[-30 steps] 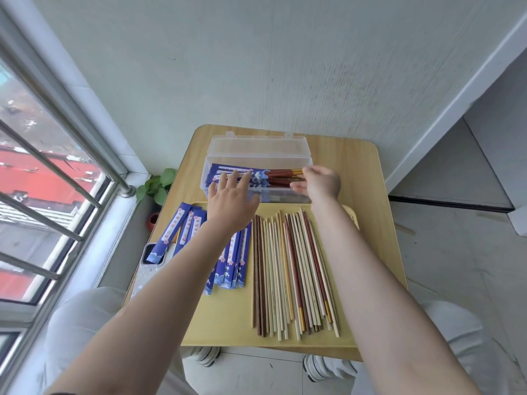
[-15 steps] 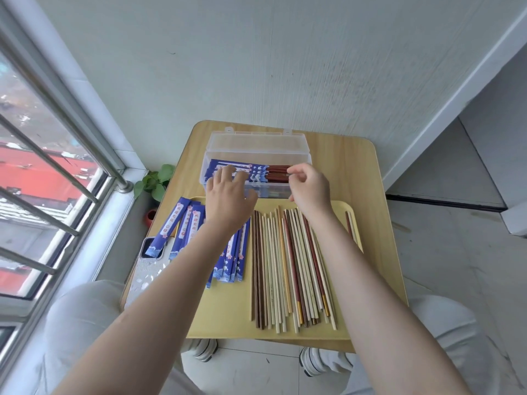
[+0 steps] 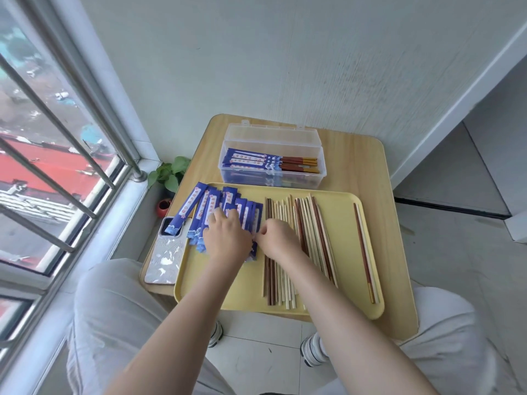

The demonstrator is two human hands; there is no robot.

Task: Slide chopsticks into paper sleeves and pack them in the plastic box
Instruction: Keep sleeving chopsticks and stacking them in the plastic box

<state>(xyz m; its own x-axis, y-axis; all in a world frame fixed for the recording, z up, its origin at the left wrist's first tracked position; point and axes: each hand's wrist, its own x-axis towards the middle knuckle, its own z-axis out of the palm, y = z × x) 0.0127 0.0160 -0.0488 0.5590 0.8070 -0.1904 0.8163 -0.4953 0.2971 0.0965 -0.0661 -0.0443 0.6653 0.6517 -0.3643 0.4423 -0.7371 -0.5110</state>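
Note:
A clear plastic box (image 3: 320, 166) stands open at the back of the small table, with sleeved chopsticks (image 3: 268, 161) lying inside. In front of it a yellow tray (image 3: 339, 303) holds a fan of blue paper sleeves (image 3: 199, 208) on its left and a row of loose chopsticks (image 3: 310, 223) in the middle. One separate pair of chopsticks (image 3: 365, 252) lies at the tray's right. My left hand (image 3: 228, 238) rests on the sleeves with fingers spread over them. My right hand (image 3: 278, 238) is beside it, its fingertips pinching the edge of a sleeve.
A phone in a pale case (image 3: 166, 252) lies on the wooden table (image 3: 370, 172) left of the tray, partly under a sleeve. A small potted plant (image 3: 169, 175) sits on the floor by the window (image 3: 57, 166). My knees are below the table edge.
Both hands have drawn back from the plastic box to the sleeve pile on the tray. The sleeved chopsticks stay in the box.

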